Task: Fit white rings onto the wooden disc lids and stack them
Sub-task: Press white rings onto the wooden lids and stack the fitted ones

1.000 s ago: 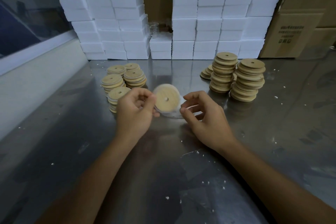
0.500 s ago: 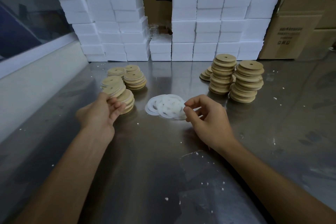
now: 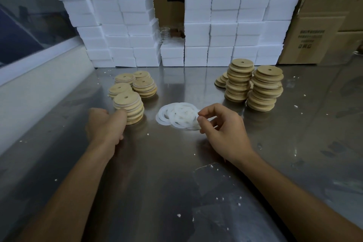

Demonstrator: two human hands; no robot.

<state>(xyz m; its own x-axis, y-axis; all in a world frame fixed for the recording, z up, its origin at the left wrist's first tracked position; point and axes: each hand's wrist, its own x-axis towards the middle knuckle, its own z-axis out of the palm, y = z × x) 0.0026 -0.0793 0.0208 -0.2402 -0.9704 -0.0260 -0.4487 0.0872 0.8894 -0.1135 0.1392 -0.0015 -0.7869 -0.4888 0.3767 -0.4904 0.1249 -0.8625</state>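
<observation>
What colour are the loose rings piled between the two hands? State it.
White, slightly translucent: the loose rings on the steel table, seen in the head view.

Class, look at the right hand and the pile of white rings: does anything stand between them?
Nothing visible does. The right hand is already at the right edge of the pile of white rings, its fingers pinching there, and only bare metal table surrounds them.

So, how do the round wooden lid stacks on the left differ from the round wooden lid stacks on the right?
The left wooden lid stacks are short, and white bands show between their discs; the right wooden lid stacks are taller and show bare wood only. The left hand touches the nearest left stack, while no hand touches the right stacks. Both are round discs with a centre hole.
</observation>
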